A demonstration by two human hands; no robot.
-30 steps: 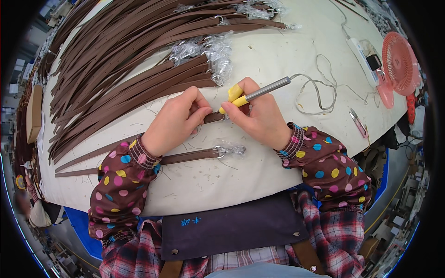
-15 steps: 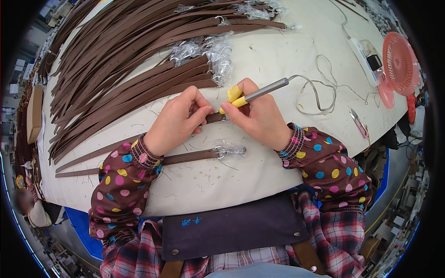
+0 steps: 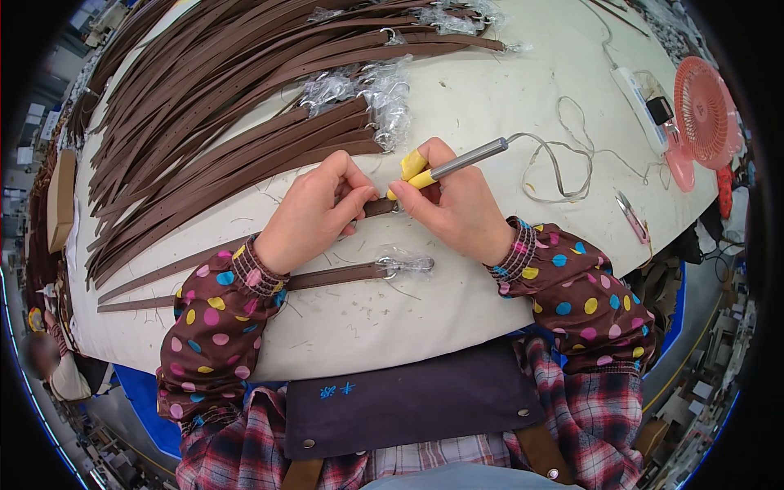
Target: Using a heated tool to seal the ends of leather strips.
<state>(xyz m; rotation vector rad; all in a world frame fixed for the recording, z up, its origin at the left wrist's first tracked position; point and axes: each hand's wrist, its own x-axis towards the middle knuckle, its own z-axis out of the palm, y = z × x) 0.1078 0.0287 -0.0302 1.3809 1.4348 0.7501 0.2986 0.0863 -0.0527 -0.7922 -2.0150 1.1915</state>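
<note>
yellow grip of a corded pen-shaped tool sits pinched between the right hand's thumb and fingers, its tip close to the end of a brown strap lying between the two sets of fingertips. the left hand has thumb and forefinger pressed together over that strap; whether they pinch it or a thread cannot be told. good work here likely wants the strap kept flat, the tip steady and the left fingertips clear of it. nearer the body than the fingers lies a second strap; beyond and left of them, piled straps; well to their right, snips.
</note>
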